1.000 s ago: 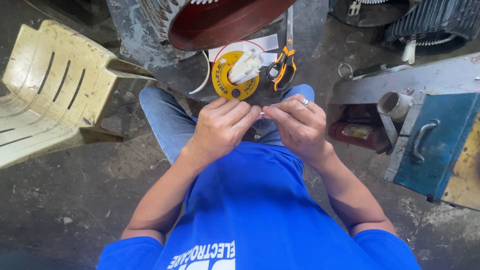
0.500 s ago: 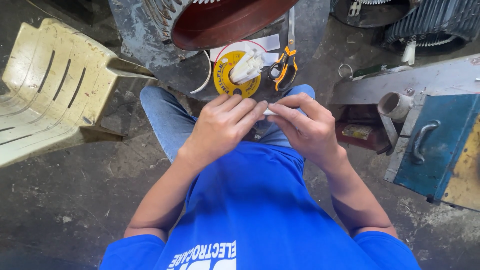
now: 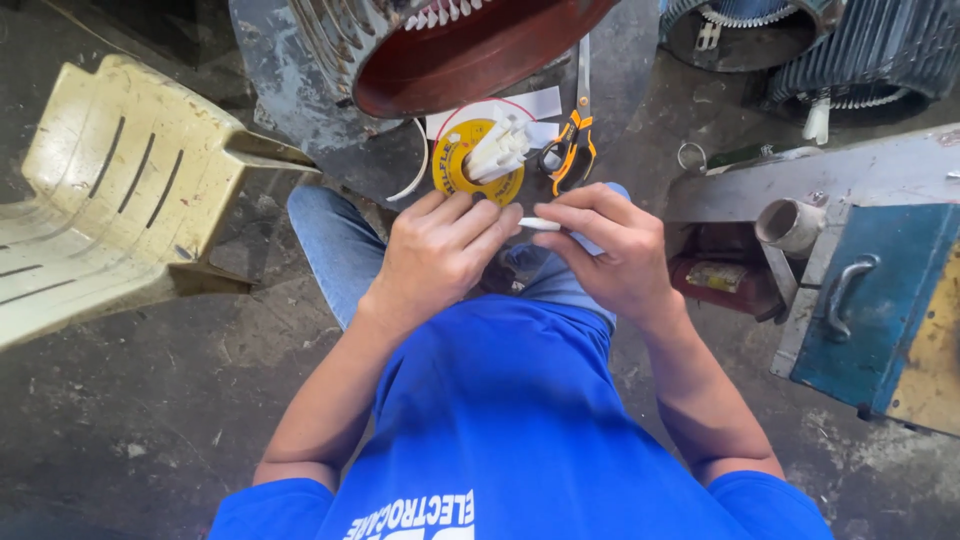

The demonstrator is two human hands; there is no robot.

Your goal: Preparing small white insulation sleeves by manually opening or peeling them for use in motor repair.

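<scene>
Two hands at work over my lap, both closed on one small white strip (image 3: pixel 540 224). My left hand (image 3: pixel 440 255) has its fingers curled, fingertips meeting the strip's left end; my right hand (image 3: pixel 610 250) pinches the other end between thumb and forefinger. The strip lies roughly level between the two hands, above my knees in blue jeans (image 3: pixel 335 250).

Just beyond the fingertips, on the dark floor (image 3: pixel 150 420), lies a yellow reel (image 3: pixel 455 165) with a bundle of white pieces (image 3: pixel 497 150) resting on its hub. Touching or just beside the reel on its right: scissors with orange-and-black handles (image 3: pixel 570 150), blades pointing away from me. White paper sheets (image 3: pixel 530 103) lie under and behind these.

Further out, a large motor housing with a reddish-brown bore (image 3: pixel 470 50) looms above the reel. To my left, a cream plastic chair (image 3: pixel 110 200), tipped. To my right, a blue metal box with a handle (image 3: pixel 880 300) and a grey pipe stub (image 3: pixel 788 225) near it.
</scene>
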